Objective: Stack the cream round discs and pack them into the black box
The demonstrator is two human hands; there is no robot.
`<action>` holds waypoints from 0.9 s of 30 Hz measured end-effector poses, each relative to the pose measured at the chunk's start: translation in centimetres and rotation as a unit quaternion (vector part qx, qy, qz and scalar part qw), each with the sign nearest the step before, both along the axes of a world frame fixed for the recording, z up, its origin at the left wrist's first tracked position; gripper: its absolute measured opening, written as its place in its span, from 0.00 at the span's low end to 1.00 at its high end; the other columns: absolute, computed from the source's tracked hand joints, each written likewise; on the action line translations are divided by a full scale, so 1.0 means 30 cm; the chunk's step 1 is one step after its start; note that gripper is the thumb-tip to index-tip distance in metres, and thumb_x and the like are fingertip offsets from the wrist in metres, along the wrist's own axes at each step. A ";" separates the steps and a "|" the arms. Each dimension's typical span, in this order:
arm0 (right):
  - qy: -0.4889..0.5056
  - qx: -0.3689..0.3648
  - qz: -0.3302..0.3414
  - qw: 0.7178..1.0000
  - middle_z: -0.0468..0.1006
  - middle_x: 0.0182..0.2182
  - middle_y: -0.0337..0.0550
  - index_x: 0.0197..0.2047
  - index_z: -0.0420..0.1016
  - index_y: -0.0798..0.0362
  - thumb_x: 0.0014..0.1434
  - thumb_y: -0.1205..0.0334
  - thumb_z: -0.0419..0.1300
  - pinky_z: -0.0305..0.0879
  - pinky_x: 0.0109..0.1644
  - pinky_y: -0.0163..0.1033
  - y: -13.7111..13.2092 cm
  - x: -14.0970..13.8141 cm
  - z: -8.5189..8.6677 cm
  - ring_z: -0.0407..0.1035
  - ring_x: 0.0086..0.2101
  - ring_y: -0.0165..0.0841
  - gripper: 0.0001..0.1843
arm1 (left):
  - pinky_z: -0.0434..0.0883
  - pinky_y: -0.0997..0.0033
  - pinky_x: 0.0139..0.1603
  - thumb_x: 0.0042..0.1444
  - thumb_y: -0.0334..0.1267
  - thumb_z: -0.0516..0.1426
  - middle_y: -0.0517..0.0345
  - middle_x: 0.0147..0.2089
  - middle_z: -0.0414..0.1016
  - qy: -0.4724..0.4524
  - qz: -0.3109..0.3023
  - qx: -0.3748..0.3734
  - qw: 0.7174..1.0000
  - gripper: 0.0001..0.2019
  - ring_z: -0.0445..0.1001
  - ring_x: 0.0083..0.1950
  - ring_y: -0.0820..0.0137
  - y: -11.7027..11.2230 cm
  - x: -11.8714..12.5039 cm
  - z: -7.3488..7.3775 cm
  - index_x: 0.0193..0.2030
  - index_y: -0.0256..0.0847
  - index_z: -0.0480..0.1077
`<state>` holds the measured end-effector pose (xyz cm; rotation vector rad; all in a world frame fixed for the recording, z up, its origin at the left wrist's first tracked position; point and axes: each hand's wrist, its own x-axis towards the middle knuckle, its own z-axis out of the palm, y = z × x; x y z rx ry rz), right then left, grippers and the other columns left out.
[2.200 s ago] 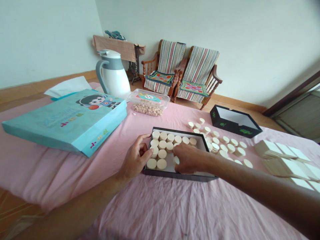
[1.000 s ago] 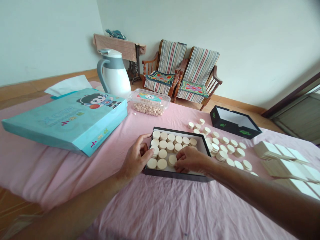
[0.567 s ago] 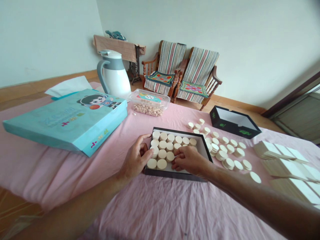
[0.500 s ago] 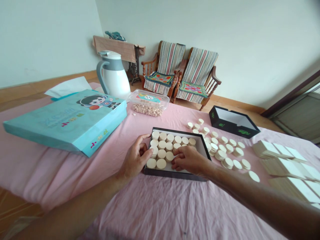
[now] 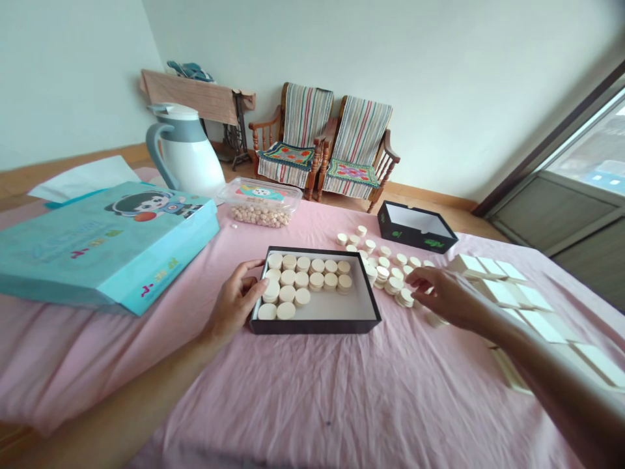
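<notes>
A shallow black box [image 5: 317, 326] with a white inside holds several rows of pale round wooden discs [image 5: 288, 277], stacked along its left and back sides. My left hand [image 5: 239, 296] grips the box's left wall, fingers outside and the thumb over the edge beside a taller stack of discs. To the right of the box, my right hand [image 5: 437, 293] hovers over loose discs [image 5: 394, 285] on the cloth. Its fingers curl down and inward at the edge of the pile; whatever lies between the fingertips is hidden.
Stacks of pale rectangular blocks [image 5: 498, 292] stand at right, partly behind my right forearm. Behind the discs sits a second black box [image 5: 415, 228]. At left are a turquoise box [image 5: 107, 241], a white jug [image 5: 188, 156] and a clear nut tub [image 5: 261, 205] on the pink cloth [image 5: 293, 391].
My right hand has left the black box and moved right to the loose discs. My left hand stays on the box's left side. The view has turned somewhat to the right.
</notes>
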<state>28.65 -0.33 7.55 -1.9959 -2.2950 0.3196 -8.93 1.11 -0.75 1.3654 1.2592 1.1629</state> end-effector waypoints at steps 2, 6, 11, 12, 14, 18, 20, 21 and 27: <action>-0.046 0.024 0.013 0.999 0.76 0.39 0.51 0.43 0.71 0.58 0.52 0.68 0.54 0.62 0.43 0.40 -0.005 0.046 -0.046 0.70 0.39 0.38 0.14 | 0.62 0.78 0.22 0.53 0.49 0.58 0.67 0.22 0.63 0.002 0.002 0.001 1.000 0.26 0.68 0.23 0.71 0.000 0.002 0.004 0.56 0.40 0.61; -0.102 0.046 0.012 0.994 0.73 0.47 0.53 0.47 0.69 0.56 0.51 0.66 0.57 0.58 0.49 0.46 0.005 0.077 -0.112 0.65 0.48 0.45 0.18 | 0.64 0.77 0.22 0.51 0.49 0.59 0.68 0.20 0.61 0.003 0.010 0.002 1.000 0.27 0.69 0.24 0.69 -0.005 0.008 0.017 0.55 0.40 0.61; -0.095 0.022 -0.009 0.995 0.75 0.44 0.50 0.47 0.68 0.54 0.52 0.60 0.56 0.56 0.47 0.46 0.016 0.052 -0.146 0.66 0.46 0.45 0.17 | 0.64 0.78 0.21 0.51 0.50 0.59 0.68 0.21 0.60 0.004 0.014 -0.002 1.000 0.28 0.69 0.24 0.69 -0.006 0.010 0.019 0.55 0.40 0.62; -0.096 0.024 -0.011 0.995 0.75 0.43 0.50 0.47 0.68 0.54 0.52 0.60 0.56 0.56 0.47 0.46 0.018 0.050 -0.151 0.66 0.46 0.45 0.17 | 0.64 0.78 0.21 0.51 0.50 0.59 0.68 0.21 0.60 0.004 0.014 -0.002 1.000 0.28 0.69 0.24 0.69 -0.006 0.010 0.017 0.56 0.40 0.62; -0.102 0.028 -0.014 0.994 0.75 0.42 0.50 0.46 0.68 0.54 0.51 0.60 0.57 0.55 0.47 0.46 0.024 0.051 -0.162 0.66 0.46 0.45 0.18 | 0.64 0.78 0.20 0.50 0.50 0.59 0.68 0.21 0.59 0.003 0.014 -0.003 1.000 0.29 0.69 0.23 0.70 -0.005 0.010 0.015 0.56 0.40 0.61; -0.099 0.021 -0.018 0.995 0.76 0.41 0.49 0.46 0.67 0.53 0.49 0.60 0.59 0.54 0.47 0.45 0.037 0.065 -0.186 0.68 0.45 0.45 0.20 | 0.63 0.78 0.20 0.50 0.50 0.60 0.68 0.21 0.61 -0.002 0.015 -0.009 1.000 0.29 0.68 0.23 0.71 -0.006 0.011 0.018 0.57 0.40 0.61; -0.089 0.021 -0.019 0.996 0.76 0.40 0.49 0.46 0.67 0.53 0.50 0.60 0.58 0.54 0.47 0.45 0.041 0.067 -0.194 0.69 0.44 0.44 0.18 | 0.63 0.79 0.20 0.50 0.50 0.60 0.67 0.22 0.62 -0.003 0.016 -0.010 1.000 0.29 0.68 0.23 0.71 -0.007 0.012 0.021 0.56 0.40 0.61; -0.084 0.024 -0.021 0.996 0.76 0.40 0.49 0.46 0.67 0.53 0.51 0.60 0.57 0.55 0.47 0.45 0.041 0.067 -0.196 0.69 0.44 0.44 0.17 | 0.63 0.79 0.20 0.50 0.50 0.60 0.67 0.22 0.63 -0.002 0.016 -0.010 1.000 0.29 0.68 0.23 0.71 -0.008 0.013 0.022 0.56 0.40 0.61; -0.047 0.053 -0.036 0.997 0.78 0.38 0.48 0.43 0.67 0.53 0.54 0.58 0.55 0.56 0.46 0.43 0.038 0.051 -0.203 0.70 0.42 0.42 0.13 | 0.65 0.78 0.21 0.50 0.50 0.60 0.67 0.22 0.64 -0.006 0.013 -0.011 1.000 0.29 0.69 0.24 0.70 -0.008 0.014 0.023 0.57 0.40 0.61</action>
